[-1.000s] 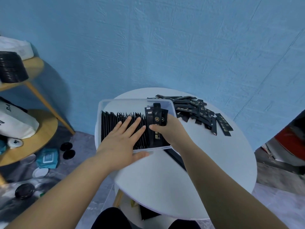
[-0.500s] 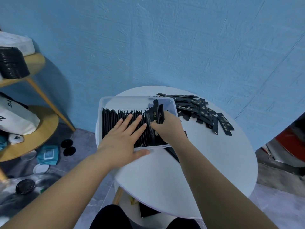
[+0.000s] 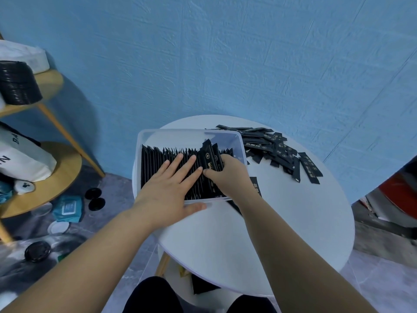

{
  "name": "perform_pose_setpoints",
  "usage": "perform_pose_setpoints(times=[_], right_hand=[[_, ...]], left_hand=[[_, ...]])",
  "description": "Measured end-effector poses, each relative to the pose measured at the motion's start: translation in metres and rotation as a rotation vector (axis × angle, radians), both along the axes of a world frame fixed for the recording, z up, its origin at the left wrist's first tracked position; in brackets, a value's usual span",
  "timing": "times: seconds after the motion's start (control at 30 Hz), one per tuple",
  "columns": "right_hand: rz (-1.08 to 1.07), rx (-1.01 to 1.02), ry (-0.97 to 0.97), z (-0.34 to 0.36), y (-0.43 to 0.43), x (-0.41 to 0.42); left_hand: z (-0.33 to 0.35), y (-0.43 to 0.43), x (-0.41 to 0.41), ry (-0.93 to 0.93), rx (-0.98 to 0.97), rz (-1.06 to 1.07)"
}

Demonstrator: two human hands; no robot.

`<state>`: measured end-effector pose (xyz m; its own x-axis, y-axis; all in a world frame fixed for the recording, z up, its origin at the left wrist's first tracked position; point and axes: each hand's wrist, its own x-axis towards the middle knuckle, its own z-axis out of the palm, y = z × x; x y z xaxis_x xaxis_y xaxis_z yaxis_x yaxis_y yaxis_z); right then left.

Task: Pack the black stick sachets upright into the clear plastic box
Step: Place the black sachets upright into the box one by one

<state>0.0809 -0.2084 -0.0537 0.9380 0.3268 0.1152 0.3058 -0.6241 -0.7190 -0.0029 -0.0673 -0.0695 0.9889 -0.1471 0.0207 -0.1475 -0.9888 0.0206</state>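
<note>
The clear plastic box (image 3: 171,134) stands on the left part of the round white table (image 3: 282,222). A row of black stick sachets (image 3: 153,163) stands upright inside it. My left hand (image 3: 169,188) lies flat with straight fingers on top of that row, thumb along the box's near wall. My right hand (image 3: 228,175) grips a small bunch of sachets (image 3: 208,157) at the row's right end, their tops sticking up above the others. A loose pile of sachets (image 3: 273,147) lies on the table to the right of the box.
A blue wall rises behind the table. A wooden shelf stand (image 3: 45,168) at the left holds a white bag (image 3: 20,159) and a black stack (image 3: 18,84). Lids and a teal pack (image 3: 67,207) lie on the floor. One sachet (image 3: 255,185) lies under my right wrist.
My right hand has pushed the bunch of sachets lower into the box, next to the row. My left hand has stayed pressed on the row.
</note>
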Motion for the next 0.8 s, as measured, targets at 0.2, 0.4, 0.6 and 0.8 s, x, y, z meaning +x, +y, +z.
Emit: perform_pose_setpoints(times=[0.2,0.4,0.6,0.8], right_hand=[[-0.022,0.193,0.214,0.0046,-0.0021,-0.0031],[-0.012,0.135,0.19,0.0022,-0.0041,-0.0039],[0.0,0.259,0.293,0.0043,-0.0064,-0.0065],[-0.012,0.191,0.284,0.0048,-0.0051,-0.0068]], left_hand=[[-0.0007,0.0005,-0.0001,-0.005,0.002,-0.007],[-0.0028,-0.0003,-0.0024,-0.019,0.017,-0.007],[-0.0023,-0.0002,-0.0032,-0.009,-0.002,-0.005],[-0.0005,-0.0011,-0.0029,-0.008,0.004,-0.004]])
